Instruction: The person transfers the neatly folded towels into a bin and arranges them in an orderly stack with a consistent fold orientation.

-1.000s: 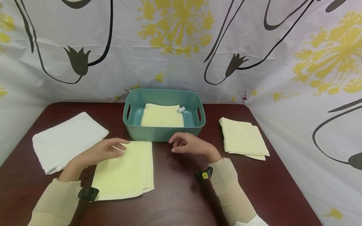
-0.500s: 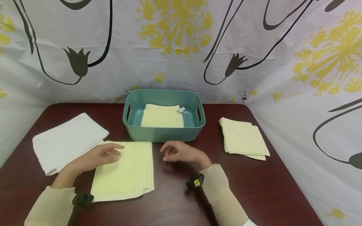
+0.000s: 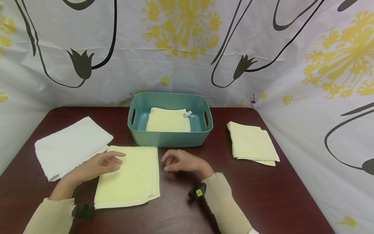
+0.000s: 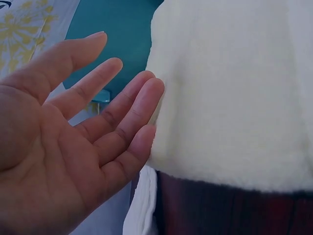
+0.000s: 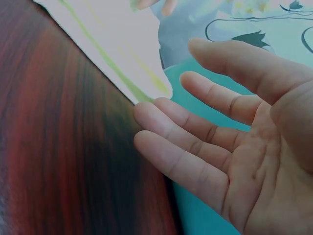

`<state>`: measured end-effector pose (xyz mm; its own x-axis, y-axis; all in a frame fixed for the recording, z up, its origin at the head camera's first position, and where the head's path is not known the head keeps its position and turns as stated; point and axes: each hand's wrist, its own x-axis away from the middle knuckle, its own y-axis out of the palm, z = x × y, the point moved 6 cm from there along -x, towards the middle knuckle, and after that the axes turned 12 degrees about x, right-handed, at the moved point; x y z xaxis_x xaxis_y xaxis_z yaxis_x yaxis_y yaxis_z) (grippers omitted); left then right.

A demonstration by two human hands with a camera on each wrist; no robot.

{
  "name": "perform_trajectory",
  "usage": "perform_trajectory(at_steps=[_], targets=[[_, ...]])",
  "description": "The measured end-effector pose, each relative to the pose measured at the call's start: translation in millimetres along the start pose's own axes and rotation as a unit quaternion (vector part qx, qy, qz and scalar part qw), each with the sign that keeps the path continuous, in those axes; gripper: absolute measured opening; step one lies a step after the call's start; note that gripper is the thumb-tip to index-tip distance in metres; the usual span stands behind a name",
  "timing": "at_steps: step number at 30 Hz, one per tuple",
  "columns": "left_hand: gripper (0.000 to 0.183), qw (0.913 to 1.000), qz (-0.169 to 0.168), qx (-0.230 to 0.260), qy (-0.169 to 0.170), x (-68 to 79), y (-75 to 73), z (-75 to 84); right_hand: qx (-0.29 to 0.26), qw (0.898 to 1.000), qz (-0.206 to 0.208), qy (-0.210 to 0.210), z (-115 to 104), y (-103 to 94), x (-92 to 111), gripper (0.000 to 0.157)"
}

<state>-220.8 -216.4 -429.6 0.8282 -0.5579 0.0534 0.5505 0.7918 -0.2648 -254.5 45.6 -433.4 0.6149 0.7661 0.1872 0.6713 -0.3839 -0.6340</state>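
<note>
A folded pale yellow towel [image 3: 131, 178] lies flat on the table in front of the basket. Over its left edge hovers my left hand [image 3: 99, 164], fingers relaxed and nothing in them; the left wrist view shows its open palm [image 4: 54, 147] beside the towel [image 4: 234, 98]. My right hand [image 3: 184, 161] is just right of the same towel, above the bare wood, holding nothing. In the right wrist view its fingers [image 5: 181, 161] are loosely extended, with the towel's corner [image 5: 112, 54] beyond them.
A teal basket [image 3: 169, 139] with side handles stands at the back, a folded yellow towel [image 3: 166, 120] with a white tag inside. A folded white towel [image 3: 70, 146] lies at left, another folded yellow towel [image 3: 251, 141] at right. A patterned curtain [image 3: 187, 74] hangs behind the dark table [image 3: 263, 201].
Both hands have drawn back toward the person, the right one also shifting left toward the yellow towel. Towels and basket have stayed where they were.
</note>
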Motion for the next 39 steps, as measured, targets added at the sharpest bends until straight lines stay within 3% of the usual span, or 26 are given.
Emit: perform_trajectory(at_steps=[15, 33, 39], targets=[[0.044, 0.9986, 0.037, -0.028, -0.028, 14.7, -7.0, -9.2, 0.014, 1.000, -0.004, -0.007, -1, 13.4, -6, 0.029], [0.044, 0.9973, 0.069, -0.006, -0.022, 38.8, -15.8, -15.9, -0.009, 1.000, -0.001, 0.019, -2, 23.3, -16, 0.026], [0.045, 0.9967, 0.072, 0.004, -0.037, 44.5, -19.3, -21.9, -0.009, 1.000, 0.006, 0.023, -4, 24.8, -20, 0.028]])
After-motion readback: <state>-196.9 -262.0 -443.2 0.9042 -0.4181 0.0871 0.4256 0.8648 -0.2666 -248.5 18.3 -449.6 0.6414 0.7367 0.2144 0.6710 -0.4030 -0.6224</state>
